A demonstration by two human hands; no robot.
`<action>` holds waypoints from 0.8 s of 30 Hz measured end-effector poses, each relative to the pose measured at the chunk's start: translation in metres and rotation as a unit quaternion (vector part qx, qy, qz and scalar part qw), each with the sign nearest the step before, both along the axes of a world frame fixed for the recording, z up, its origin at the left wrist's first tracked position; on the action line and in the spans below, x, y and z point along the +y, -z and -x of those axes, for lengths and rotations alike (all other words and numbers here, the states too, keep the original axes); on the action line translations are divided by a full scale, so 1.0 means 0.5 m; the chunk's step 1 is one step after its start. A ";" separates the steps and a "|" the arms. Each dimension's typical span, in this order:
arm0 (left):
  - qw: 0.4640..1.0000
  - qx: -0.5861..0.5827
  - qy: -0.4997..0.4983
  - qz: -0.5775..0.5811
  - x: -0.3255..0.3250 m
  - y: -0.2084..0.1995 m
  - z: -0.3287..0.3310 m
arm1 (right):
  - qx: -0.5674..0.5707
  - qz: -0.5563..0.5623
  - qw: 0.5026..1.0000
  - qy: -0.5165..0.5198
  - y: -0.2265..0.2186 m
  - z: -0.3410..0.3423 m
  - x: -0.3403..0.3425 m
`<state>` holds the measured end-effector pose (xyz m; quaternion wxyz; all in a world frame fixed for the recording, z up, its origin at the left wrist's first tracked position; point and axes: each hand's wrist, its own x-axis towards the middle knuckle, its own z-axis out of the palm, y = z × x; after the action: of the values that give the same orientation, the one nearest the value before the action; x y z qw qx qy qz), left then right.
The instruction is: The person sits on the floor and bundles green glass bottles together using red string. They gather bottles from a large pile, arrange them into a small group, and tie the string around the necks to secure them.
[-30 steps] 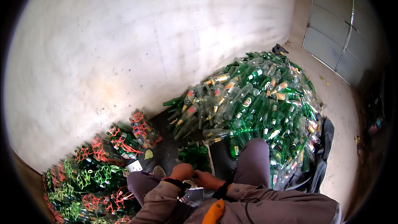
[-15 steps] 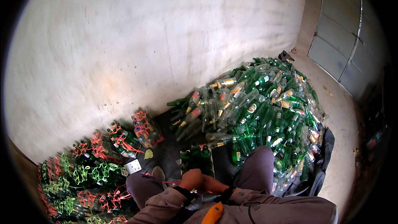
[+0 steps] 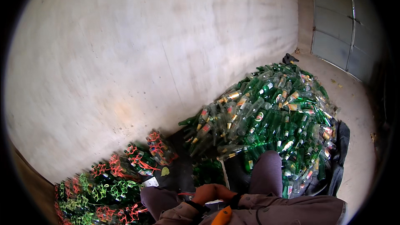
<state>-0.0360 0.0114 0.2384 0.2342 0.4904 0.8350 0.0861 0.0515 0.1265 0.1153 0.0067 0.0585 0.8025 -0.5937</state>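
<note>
My left hand (image 3: 204, 193) and my right hand (image 3: 223, 192) are close together, low in front of me between my knees. Both look curled; their fingertips and anything between them are hidden. Beside my left hand a red string (image 3: 186, 193) runs out to the left. Just beyond my hands is a tight group of green bottles (image 3: 208, 171), with a thin pale edge (image 3: 226, 176) along its right side.
A big heap of loose green and clear bottles (image 3: 271, 121) lies on dark sheeting (image 3: 343, 150) to the right. Bundles tied with red and green string (image 3: 100, 191) stand at left along the pale wall (image 3: 125, 58). A metal door (image 3: 333, 29) is far right.
The view has swung, so the bottles and bundles sit lower and further right in the picture. My hands stay together in front of the bottle group, the left looking less upright.
</note>
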 end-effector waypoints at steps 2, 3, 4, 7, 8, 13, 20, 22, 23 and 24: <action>0.999 0.001 0.004 -0.040 -0.010 0.021 -0.007 | -0.039 0.265 0.963 0.017 0.033 -0.003 0.001; 0.998 -0.001 0.000 -0.055 -0.016 0.024 -0.013 | -0.063 0.342 0.937 0.016 0.034 -0.005 0.004; 0.997 -0.003 -0.004 -0.071 -0.023 0.028 -0.016 | -0.086 0.417 0.905 0.015 0.034 -0.005 0.004; 0.995 0.028 0.083 -0.050 -0.050 0.086 0.003 | -0.122 0.397 0.909 0.041 -0.033 -0.015 -0.013; 0.993 0.035 0.101 -0.047 -0.057 0.105 0.009 | -0.110 0.367 0.923 0.029 -0.033 -0.014 -0.017; 0.985 0.009 0.158 -0.075 -0.065 0.049 0.016 | -0.153 0.528 0.834 0.054 -0.005 -0.010 -0.002; 0.986 -0.054 0.156 0.028 -0.078 0.087 0.041 | -0.258 0.418 0.864 0.112 -0.081 0.005 -0.016; 0.984 -0.052 0.161 0.052 -0.100 0.198 0.094 | -0.256 0.331 0.904 0.092 -0.081 0.020 -0.035; 0.981 -0.091 0.166 0.028 -0.096 0.232 0.117 | -0.209 0.329 0.914 0.109 -0.052 0.020 -0.031; 0.985 -0.106 0.137 0.026 -0.109 0.243 0.129 | -0.193 0.278 0.937 0.092 -0.044 0.028 -0.036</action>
<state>-0.1005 -0.0432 0.1171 0.3433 0.5823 0.7322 0.0830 0.0377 0.1084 0.1372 0.1232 0.2414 0.5801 -0.7682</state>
